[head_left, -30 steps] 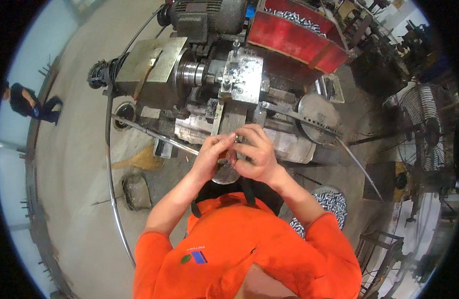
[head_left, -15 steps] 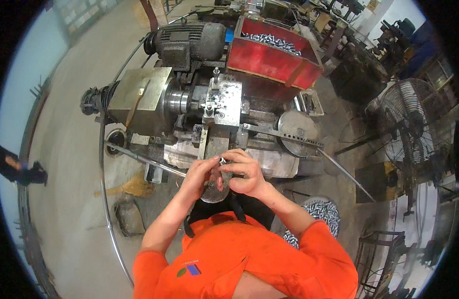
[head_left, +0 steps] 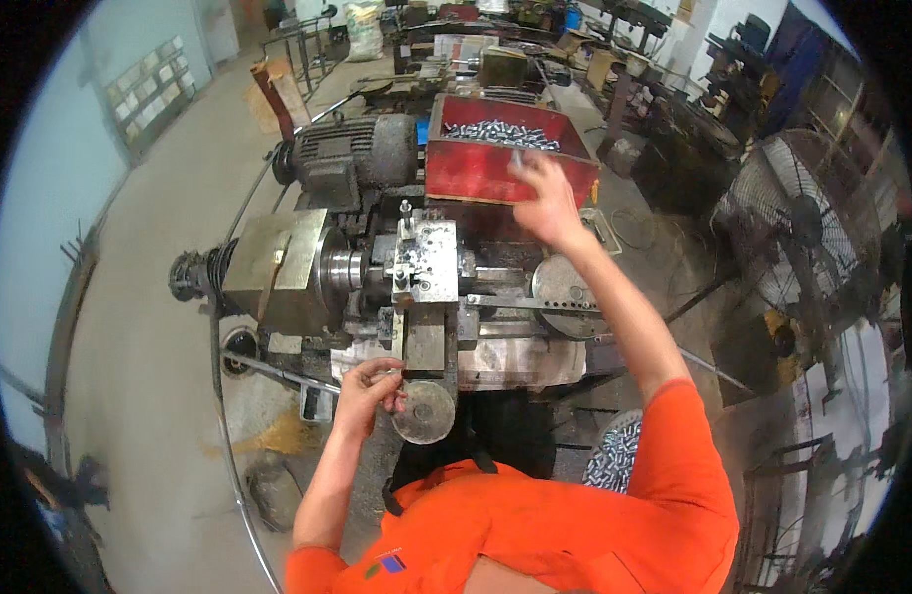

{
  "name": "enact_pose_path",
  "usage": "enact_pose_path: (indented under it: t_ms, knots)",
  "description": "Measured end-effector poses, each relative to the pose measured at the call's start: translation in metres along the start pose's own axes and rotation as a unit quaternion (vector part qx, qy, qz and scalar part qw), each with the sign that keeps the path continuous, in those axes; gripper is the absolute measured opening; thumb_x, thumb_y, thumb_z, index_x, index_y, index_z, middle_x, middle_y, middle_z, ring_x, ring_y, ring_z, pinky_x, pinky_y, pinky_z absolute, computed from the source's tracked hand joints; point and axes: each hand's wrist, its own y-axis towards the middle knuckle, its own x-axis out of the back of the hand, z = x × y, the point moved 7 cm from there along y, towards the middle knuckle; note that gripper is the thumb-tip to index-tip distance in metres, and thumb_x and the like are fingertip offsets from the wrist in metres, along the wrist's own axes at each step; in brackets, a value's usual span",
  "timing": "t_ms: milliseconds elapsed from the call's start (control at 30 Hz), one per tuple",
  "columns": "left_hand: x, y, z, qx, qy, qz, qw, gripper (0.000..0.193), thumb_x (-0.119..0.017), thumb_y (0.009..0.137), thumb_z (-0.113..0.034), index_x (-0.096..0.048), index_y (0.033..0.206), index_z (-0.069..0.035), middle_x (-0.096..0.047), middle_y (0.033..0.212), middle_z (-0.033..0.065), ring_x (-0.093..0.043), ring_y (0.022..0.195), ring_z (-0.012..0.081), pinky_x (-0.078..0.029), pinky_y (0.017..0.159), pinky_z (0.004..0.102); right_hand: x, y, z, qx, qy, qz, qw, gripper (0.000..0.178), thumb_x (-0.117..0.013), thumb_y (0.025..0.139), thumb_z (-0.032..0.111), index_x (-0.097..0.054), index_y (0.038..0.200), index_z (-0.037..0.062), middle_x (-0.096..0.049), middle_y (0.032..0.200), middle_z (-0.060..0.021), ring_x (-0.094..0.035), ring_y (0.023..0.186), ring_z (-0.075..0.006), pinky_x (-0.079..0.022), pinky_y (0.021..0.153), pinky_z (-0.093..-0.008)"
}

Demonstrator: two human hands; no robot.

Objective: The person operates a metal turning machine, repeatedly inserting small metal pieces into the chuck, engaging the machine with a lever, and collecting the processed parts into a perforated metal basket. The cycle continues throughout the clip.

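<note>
- Red box [head_left: 466, 176] beyond the machine [head_left: 425, 342], heaped with small shiny metal pieces [head_left: 502, 133].
- Right hand [head_left: 547, 203] stretched far forward, seen across the box's near wall, fingers bent; small grey thing [head_left: 516, 160] at the fingertips — too blurred to tell whether gripped or loose.
- Left hand [head_left: 367, 394] held low, just beside a round grey wheel [head_left: 423, 416] at the machine's near end; fingers curled, thumb near forefinger — pinching or not, impossible to tell.
- Silver block [head_left: 436, 259] on top of the machine, between left hand and box.
- Ribbed grey motor [head_left: 352, 158] just left of the box.
- Second heap of metal pieces [head_left: 614, 460] low down, beside the orange right sleeve [head_left: 678, 441].
</note>
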Motion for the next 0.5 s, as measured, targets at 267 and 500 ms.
enact_pose_path:
  t_ms: [267,500]
  knots:
    - [0.051,0.023,-0.005,-0.068,0.33,-0.115,0.934,0.027,-0.058,0.078,0.001,-0.06,0.104,0.003,-0.061,0.07,0.005,-0.061,0.066,0.0123,-0.045,0.057,0.0248,0.008,-0.084,0.053,-0.032,0.141,0.025,0.989,0.041,-0.066,0.053,0.017,-0.065,0.093,0.0068,-0.052,0.103,-0.0126,-0.053,0.095,-0.0302,-0.044,0.082,-0.0383]
    - [0.093,0.04,0.035,-0.044,0.642,-0.142,0.752,0.024,-0.057,0.08,-0.017,-0.066,0.1,-0.006,-0.068,0.08,0.0116,-0.066,0.074,0.023,-0.049,0.069,0.0344,0.032,-0.379,0.007,-0.414,0.092,0.082,0.902,0.025,-0.063,0.056,0.021,-0.069,0.075,0.0059,-0.059,0.084,-0.0127,-0.058,0.083,-0.0286,-0.047,0.073,-0.0368]
